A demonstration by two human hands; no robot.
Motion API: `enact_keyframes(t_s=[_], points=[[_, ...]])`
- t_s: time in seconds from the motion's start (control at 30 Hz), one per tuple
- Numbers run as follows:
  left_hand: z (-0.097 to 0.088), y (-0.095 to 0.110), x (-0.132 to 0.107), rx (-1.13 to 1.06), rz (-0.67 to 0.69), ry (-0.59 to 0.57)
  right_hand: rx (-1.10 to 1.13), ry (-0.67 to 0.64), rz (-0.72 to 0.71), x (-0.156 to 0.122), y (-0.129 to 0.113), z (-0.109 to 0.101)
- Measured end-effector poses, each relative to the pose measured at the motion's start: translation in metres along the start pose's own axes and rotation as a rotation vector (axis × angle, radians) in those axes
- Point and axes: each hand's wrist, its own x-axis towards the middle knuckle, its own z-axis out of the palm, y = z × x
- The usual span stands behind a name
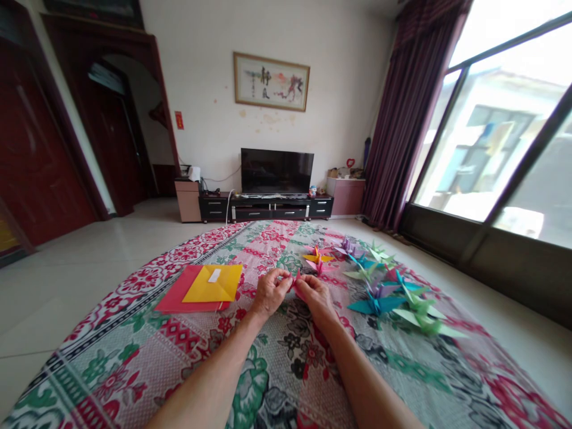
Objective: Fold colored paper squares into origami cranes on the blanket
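Between my two hands is a small piece of folded red-pink paper, pinched over the middle of the table; most of it is hidden by the fingers. My left hand closes thumb and forefinger on its left side. From the right, my right hand grips it the same way. Just beyond the hands stand a yellow paper crane and a pink paper crane. To the right lies a group of several folded cranes, among them a blue crane and a light green crane.
Yellow paper sheets with a white scrap lie on red sheets left of my hands. A patterned cloth covers the round table. Beyond are a television on a low cabinet and a window at right.
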Motion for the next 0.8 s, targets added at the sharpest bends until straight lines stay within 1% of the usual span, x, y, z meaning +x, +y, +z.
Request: enact_keyframes(t_s=[0.23, 0.43, 0.6, 0.8], points=[[0.001, -0.001, 0.0, -0.011, 0.027, 0.008, -0.027, -0.021, -0.011, 0.001, 0.001, -0.002], [0.0, -0.005, 0.0, 0.023, 0.051, 0.014, -0.113, -0.056, -0.039, -0.002, -0.006, -0.002], [0.0, -0.006, 0.001, 0.063, 0.114, 0.004, -0.209, -0.006, -0.063, -0.003, -0.01, -0.003], [0.001, -0.003, 0.001, 0.079, 0.168, -0.017, -0.184, 0.009, -0.054, 0.002, -0.002, -0.005]])
